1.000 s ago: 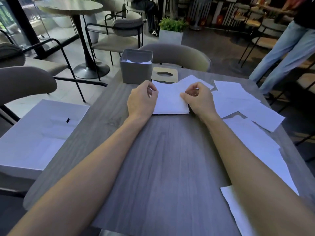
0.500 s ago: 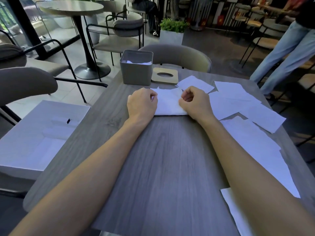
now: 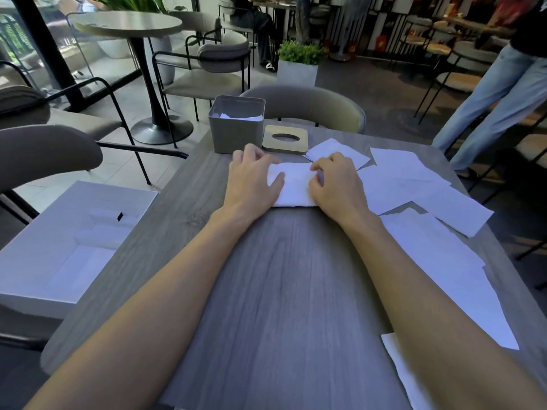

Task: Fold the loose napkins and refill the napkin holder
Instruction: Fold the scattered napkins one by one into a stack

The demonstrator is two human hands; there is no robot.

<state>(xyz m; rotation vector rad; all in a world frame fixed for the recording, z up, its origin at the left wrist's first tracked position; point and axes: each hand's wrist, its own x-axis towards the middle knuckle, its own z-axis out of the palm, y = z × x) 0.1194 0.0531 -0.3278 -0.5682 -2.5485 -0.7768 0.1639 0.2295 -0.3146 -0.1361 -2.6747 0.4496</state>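
Napkin [image 3: 296, 187] is lying just in front of the holder [image 3: 236, 128]; left hand [image 3: 253, 180] is pressing it flat, fingers spread; right hand [image 3: 336, 184] is bearing down with bent fingers, pinch undeterminable; risk: uneven pressure skewing the crease, jamming at the holder.

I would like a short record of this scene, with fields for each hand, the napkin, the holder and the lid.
left hand: flat on napkin's left part
right hand: fingers curled on its right part; pinch unclear
napkin: folded, on table
holder: open, partly filled
lid: off, beside holder
loose napkins: spread on the right
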